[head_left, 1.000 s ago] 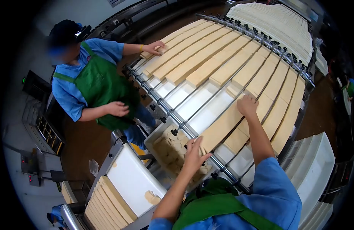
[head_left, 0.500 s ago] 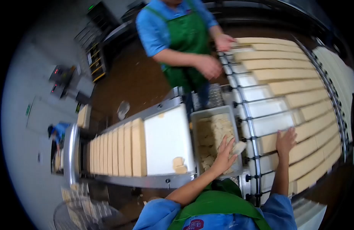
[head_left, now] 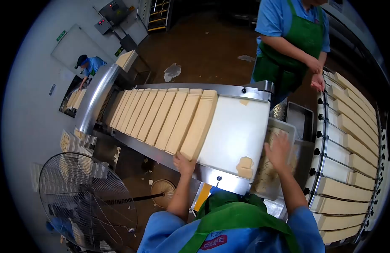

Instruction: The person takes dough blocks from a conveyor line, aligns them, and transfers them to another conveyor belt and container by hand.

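The left hand (head_left: 185,165) curls at a long slab (head_left: 200,124), grip hidden; the slab seems soft, best held by both ends; the right hand (head_left: 279,151) spreads wide over a bin (head_left: 283,124)

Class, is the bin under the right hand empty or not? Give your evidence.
Not empty: pale pieces show inside the bin; their depth cannot be told.

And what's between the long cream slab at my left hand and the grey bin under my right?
In the head view, white conveyor belt, mostly bare, with flat cream scraps on it.
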Demonstrator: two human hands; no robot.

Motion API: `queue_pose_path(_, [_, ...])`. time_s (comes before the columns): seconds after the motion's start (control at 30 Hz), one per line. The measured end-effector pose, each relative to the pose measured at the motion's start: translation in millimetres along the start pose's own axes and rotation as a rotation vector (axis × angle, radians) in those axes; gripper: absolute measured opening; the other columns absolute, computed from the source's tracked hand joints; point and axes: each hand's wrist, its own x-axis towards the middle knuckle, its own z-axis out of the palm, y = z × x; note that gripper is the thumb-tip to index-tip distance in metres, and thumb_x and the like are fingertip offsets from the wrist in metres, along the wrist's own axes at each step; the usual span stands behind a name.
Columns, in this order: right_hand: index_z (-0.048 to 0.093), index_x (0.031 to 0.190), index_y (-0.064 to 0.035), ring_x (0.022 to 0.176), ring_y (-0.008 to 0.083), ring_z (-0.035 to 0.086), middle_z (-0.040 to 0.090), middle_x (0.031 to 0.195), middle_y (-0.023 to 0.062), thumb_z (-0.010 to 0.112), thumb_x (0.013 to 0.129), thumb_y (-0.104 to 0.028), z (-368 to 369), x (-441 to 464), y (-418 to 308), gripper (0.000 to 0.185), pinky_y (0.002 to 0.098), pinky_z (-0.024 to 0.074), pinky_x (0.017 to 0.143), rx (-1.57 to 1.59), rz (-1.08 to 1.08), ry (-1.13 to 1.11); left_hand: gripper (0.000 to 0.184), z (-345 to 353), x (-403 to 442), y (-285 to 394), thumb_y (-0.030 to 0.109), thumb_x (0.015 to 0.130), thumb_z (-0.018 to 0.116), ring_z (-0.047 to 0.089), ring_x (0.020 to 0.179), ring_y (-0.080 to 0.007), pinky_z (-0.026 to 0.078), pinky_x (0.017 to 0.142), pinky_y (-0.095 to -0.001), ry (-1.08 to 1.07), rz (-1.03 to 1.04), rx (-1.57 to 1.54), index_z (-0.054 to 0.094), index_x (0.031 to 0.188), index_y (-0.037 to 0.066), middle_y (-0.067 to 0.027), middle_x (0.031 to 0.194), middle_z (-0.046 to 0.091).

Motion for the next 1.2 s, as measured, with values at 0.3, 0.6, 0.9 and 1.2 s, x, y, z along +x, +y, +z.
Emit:
queue_pose_path(0.3, [0.037,0.139,-0.0058,0.138,0.0347,0.022,0.025,0.150,0.0166,0.056,0.086,-0.042,100.6,114.0,-178.6,0.067,0.0480,0.0210,0.109,-0.130,-0.096,-0.273,0.087,-0.1,15.2,16.9,0.019,0.059,0.085,0.045,0.103,-0.0461,0.041,0.091,-0.0482,-0.204,0.212,-0.265,0.033,0.123,-0.009,-0.0298,0.112,0.041])
queue_pose_path(0.6, [0.026,0.146,-0.0143,0.131,0.0338,0.033,0.013,0.153,0.0166,0.049,0.087,-0.054,122.1,206.7,-275.6,0.074,0.0449,0.0308,0.105,-0.046,-0.003,-0.354,0.103,-4.4,21.0,19.7,0.044,0.072,0.071,0.042,0.114,-0.0404,0.032,0.096,-0.0553,-0.519,0.203,-0.071,0.012,0.137,-0.010,-0.0279,0.126,0.036])
queue_pose_path(0.9, [0.030,0.140,-0.0099,0.121,0.0385,0.042,0.025,0.141,0.0199,0.064,0.073,-0.050,58.1,191.6,-213.6,0.085,0.0435,0.0425,0.094,-0.002,0.522,-0.522,0.086,-15.1,23.3,35.0,0.044,0.070,0.072,0.049,0.099,-0.0406,0.045,0.082,-0.0498,-0.574,0.324,-0.043,0.027,0.124,-0.006,-0.0258,0.113,0.041])
queue_pose_path(1.2, [0.027,0.132,0.0027,0.135,0.0460,0.020,0.013,0.145,0.0332,0.072,0.066,-0.037,1.6,79.0,-40.9,0.089,0.0518,0.0346,0.102,0.352,0.835,0.174,0.067,14.1,-23.7,117.2,0.019,0.067,0.076,0.044,0.102,-0.0456,0.042,0.090,-0.0489,-0.447,0.739,-0.262,0.039,0.117,-0.004,-0.0288,0.110,0.039])
